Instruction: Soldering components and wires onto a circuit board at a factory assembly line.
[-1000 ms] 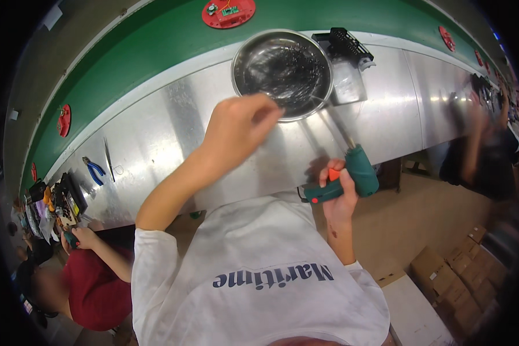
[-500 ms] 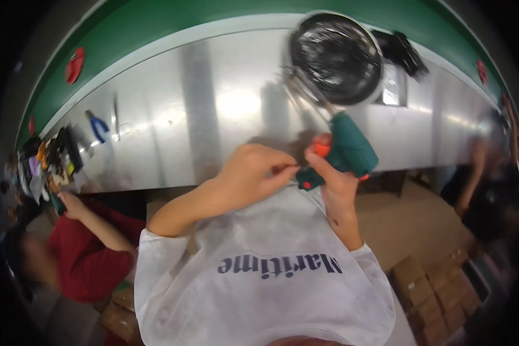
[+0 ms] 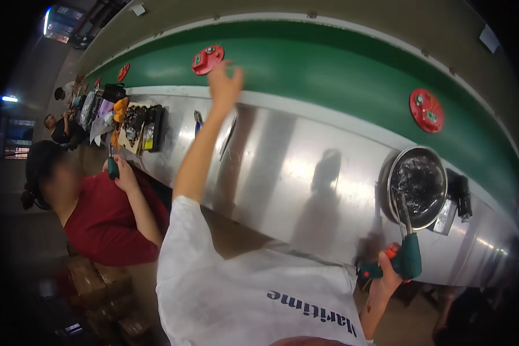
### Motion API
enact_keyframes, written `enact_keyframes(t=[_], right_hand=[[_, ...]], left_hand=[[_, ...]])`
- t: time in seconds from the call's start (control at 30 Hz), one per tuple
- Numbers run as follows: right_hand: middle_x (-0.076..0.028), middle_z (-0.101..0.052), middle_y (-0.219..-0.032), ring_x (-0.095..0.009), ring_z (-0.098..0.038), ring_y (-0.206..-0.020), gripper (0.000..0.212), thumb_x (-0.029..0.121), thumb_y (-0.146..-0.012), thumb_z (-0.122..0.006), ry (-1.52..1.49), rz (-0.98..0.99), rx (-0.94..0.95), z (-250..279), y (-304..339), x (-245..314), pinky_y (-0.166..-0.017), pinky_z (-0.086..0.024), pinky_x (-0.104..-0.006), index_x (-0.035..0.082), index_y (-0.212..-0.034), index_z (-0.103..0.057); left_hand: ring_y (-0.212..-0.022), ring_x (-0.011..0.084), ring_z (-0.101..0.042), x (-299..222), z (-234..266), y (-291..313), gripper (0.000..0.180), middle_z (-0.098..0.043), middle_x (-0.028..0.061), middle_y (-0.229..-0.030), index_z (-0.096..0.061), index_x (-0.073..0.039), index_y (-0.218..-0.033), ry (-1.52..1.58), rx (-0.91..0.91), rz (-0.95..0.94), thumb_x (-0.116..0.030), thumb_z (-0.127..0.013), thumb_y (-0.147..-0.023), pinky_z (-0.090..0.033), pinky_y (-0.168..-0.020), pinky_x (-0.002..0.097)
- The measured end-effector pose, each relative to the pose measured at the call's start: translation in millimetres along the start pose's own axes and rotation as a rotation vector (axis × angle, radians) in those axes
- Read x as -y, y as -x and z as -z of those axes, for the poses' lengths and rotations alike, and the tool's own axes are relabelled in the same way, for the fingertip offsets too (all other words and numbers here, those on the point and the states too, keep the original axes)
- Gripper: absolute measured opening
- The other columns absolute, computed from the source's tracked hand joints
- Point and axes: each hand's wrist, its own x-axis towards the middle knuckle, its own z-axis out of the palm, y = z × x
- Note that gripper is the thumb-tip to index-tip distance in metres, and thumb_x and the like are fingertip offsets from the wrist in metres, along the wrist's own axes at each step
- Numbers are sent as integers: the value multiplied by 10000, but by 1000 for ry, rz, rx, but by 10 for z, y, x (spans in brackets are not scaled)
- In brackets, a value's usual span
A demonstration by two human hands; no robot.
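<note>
My left hand (image 3: pixel 225 86) is stretched out over the green conveyor belt (image 3: pixel 305 63), fingers apart. Close beside its fingertips lies a round red part (image 3: pixel 205 61) with a small green board on it; whether they touch, I cannot tell. In my right hand (image 3: pixel 390 275) is a dark green cordless screwdriver (image 3: pixel 408 259) with red details, held low near the bench's front edge. Its long shaft points up toward a round metal bowl (image 3: pixel 421 184) holding dark, shiny contents too small to make out.
A metal bench (image 3: pixel 271 173) runs along the belt. Another red part (image 3: pixel 427 111) sits on the belt at the right. Blue-handled pliers (image 3: pixel 198 121) lie behind my left forearm. A co-worker in a red shirt (image 3: pixel 109 219) holds a green tool (image 3: pixel 113 168) at left.
My left hand has left the screwdriver's side and reached far forward to the belt. The view has swung left, and my right hand still grips the screwdriver.
</note>
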Motion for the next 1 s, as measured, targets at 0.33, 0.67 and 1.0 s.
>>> enact_keyframes(t=[0.33,0.67,1.0], right_hand=[[-51,-549,-1053,-102,-527,-831,455,-95,-747,-654,11,4,-150,194,141,59,-667,-428,-222,47,-1163,-533],[-54,-590,-1047,-138,-581,-908,505,-115,-728,-693,-44,-98,-74,146,136,1,-775,-494,-268,32,-1190,-553],[-99,-543,-1032,-177,-574,-856,400,-143,-711,-647,-100,-36,74,205,241,-14,-708,-465,-276,23,-1059,-538]], left_hand=[[-1001,387,-624,1141,-182,-772,476,-648,235,-1085,-595,-25,-1160,-330,169,326,-318,-693,-799,-493,-869,454],[-1089,358,-557,-1898,309,933,405,-577,166,-1198,-581,-30,-1161,573,912,-709,-101,-698,-781,-476,-922,404],[-1165,351,-531,-2436,923,2308,439,-545,155,-1273,-621,-58,-1132,551,886,-786,-80,-728,-707,-469,-941,418]])
